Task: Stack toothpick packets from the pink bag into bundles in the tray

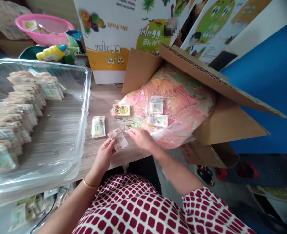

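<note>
My left hand (103, 155) pinches a small sealed sachet with a red zigzag edge (117, 139) by its corner, lifted slightly above the wood-grain table (101, 99). My right hand (140, 138) is beside it, fingers spread, touching a loose heap of sachets (131, 125) at the edge of a large pink plastic bag (177, 104). Several more sachets lie on that bag, including a bright cartoon-printed one (121, 110). A single sachet (98, 127) lies flat on the table. Rows of upright sachets (19, 110) stand in a clear plastic tub (88, 97).
The pink bag sits in an open cardboard box (221, 126) with raised flaps. Printed fruit-pattern cartons (109, 42) stand behind it. A pink basin (43, 29) and a yellow bottle (52, 53) are at the back left. More sachets lie below the tub.
</note>
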`<state>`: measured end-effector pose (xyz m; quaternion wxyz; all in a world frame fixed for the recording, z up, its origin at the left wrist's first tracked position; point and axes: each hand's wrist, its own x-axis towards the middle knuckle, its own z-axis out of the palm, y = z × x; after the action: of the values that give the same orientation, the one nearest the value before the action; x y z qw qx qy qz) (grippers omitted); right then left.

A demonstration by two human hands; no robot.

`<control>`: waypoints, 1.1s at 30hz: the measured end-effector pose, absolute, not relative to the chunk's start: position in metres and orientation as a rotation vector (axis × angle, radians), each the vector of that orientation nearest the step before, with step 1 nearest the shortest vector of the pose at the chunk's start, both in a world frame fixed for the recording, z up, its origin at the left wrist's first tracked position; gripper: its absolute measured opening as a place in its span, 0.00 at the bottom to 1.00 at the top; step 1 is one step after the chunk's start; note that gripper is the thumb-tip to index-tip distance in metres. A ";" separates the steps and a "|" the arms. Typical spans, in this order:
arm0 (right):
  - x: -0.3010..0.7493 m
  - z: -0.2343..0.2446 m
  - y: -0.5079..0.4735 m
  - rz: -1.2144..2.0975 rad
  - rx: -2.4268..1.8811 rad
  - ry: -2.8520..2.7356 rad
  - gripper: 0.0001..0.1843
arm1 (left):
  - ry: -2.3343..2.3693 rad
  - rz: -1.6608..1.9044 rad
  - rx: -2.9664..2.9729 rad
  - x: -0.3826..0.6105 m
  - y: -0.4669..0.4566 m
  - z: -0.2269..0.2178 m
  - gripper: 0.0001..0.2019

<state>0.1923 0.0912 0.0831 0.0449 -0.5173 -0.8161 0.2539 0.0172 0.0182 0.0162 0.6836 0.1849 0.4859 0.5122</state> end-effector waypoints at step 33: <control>0.171 0.055 0.141 -0.091 -1.998 -2.825 0.21 | 1.168 1.190 0.489 0.002 0.007 0.014 0.27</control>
<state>0.1714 0.1408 0.0552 -0.1592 -0.5699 -0.8057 -0.0261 0.0023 0.0066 0.0144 0.6456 0.2147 0.5133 0.5231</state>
